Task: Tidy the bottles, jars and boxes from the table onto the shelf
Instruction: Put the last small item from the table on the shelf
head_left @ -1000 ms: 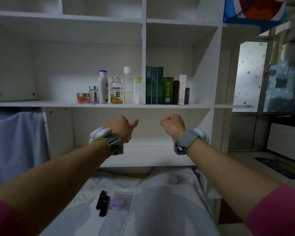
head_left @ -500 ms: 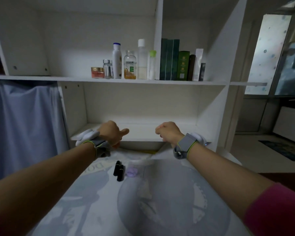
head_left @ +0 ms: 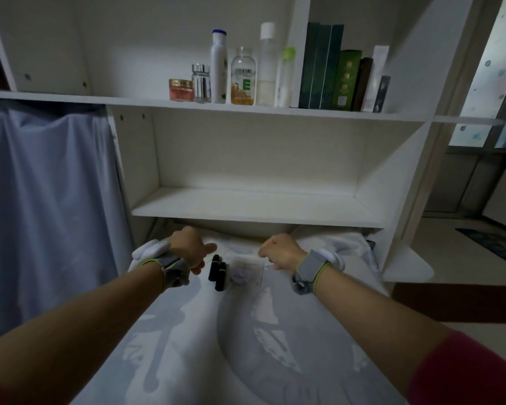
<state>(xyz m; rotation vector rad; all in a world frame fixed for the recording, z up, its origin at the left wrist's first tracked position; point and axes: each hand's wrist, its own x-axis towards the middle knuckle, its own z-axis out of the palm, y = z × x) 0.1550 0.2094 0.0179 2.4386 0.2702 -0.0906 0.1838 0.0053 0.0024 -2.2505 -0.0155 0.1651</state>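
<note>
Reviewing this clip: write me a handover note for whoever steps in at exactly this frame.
Left hand: fingers curled, thumb out, holding nothing, just left of the black tubes.
Right hand: a fist, empty, just right of the clear pouch.
Shelf: jar and bottles stand in the left bay, boxes in the right bay.
Table: only the tubes and pouch lie on it, between the hands.
Done: jar, bottles and boxes shelved.
Left: probably the tubes and pouch, if they count.
</note>
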